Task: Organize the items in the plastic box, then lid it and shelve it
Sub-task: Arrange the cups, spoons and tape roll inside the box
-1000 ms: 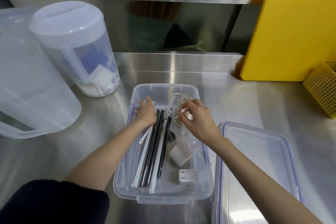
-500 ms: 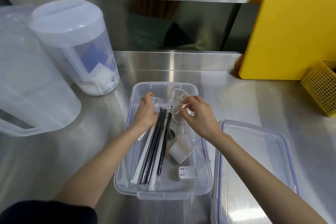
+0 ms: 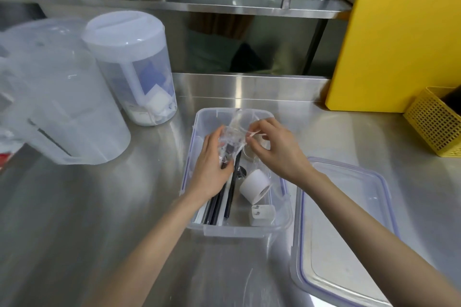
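Observation:
The clear plastic box (image 3: 234,230) stands open on the steel counter in front of me. Inside lie several black and white straws (image 3: 228,207), a white paper roll (image 3: 254,185) and a white charger plug (image 3: 262,214). Its blue-sealed lid (image 3: 349,232) rests flat on the counter, to the right of the box. My left hand (image 3: 212,167) grips a small clear cup (image 3: 225,141) over the far half of the box. My right hand (image 3: 277,149) pinches a clear funnel-shaped piece (image 3: 239,123) that touches the cup. Both clear items are blurred.
Two translucent lidded pitchers (image 3: 129,65) (image 3: 50,97) stand at the left. A yellow cutting board (image 3: 399,45) leans at the back right, with a yellow mesh basket (image 3: 434,122) in front of it. A steel shelf (image 3: 249,5) runs along the back.
Both hands have risen a little and come together, so the clear cup and the funnel-shaped piece now meet above the box. The camera has tilted slightly upward.

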The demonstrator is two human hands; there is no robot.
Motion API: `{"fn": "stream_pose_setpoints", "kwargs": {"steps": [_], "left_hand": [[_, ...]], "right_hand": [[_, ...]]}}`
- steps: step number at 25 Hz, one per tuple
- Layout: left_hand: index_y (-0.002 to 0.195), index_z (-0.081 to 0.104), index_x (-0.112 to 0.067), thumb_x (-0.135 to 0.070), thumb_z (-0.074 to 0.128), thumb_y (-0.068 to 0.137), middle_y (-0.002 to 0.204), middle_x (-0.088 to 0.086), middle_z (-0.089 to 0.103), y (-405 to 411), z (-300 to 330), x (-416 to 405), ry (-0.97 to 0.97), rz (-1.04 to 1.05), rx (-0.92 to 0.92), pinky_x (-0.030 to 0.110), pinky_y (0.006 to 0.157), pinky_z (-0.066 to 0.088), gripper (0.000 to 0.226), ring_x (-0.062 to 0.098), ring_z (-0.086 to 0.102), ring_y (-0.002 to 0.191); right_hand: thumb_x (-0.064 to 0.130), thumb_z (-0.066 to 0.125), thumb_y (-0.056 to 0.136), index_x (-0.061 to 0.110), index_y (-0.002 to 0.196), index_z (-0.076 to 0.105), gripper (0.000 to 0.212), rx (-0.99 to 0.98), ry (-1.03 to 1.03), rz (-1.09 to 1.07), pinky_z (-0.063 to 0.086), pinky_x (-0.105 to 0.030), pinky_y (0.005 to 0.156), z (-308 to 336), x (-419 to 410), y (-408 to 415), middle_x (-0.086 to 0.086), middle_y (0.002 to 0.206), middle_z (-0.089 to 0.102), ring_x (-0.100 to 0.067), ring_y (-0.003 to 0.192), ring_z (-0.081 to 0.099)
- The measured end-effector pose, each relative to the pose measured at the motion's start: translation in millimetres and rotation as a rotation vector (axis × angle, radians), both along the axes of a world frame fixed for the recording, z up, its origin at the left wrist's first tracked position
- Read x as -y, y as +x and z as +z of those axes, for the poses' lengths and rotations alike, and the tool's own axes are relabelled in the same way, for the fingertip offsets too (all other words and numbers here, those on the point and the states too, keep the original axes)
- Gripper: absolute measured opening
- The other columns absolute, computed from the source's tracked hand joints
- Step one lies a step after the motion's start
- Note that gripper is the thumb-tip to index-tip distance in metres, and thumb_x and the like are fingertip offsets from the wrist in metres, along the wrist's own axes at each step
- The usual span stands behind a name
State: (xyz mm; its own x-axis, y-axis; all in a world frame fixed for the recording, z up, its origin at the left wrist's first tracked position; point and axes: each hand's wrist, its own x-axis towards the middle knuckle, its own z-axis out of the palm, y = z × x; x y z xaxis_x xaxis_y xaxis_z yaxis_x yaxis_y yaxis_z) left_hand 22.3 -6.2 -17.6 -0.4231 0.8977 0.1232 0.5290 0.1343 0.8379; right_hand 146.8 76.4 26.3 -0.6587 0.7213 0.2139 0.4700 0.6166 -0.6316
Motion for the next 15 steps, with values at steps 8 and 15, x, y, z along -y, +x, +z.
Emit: {"fn": "stream_pose_setpoints", "kwargs": {"steps": [8,15], "left_hand": [[0.129,0.038,-0.013,-0.011,0.068,0.079,0.128,0.006,0.05,15.3,0.4,26.8,0.045,0.11,0.187,0.023,0.086,0.042,0.058,0.021,0.054,0.112],[0.131,0.038,-0.011,-0.009,0.067,0.08,0.133,0.008,0.049,7.3,-6.7,27.6,0.018,0.139,0.171,0.026,0.094,0.04,0.059,0.023,0.051,0.118]], "right_hand": [[0.022,0.047,0.094,0.009,0.112,0.062,0.027,0.134,0.043,0.17,0.027,-0.005,0.086,-11.1,30.1,4.2,-0.009,0.127,0.054,-0.019,0.114,0.052],[0.024,0.04,0.097,0.012,0.119,0.06,0.032,0.158,-0.074,0.089,0.045,-0.025,0.094,2.2,17.8,1.8,-0.007,0.124,0.061,-0.015,0.103,0.058]]}}
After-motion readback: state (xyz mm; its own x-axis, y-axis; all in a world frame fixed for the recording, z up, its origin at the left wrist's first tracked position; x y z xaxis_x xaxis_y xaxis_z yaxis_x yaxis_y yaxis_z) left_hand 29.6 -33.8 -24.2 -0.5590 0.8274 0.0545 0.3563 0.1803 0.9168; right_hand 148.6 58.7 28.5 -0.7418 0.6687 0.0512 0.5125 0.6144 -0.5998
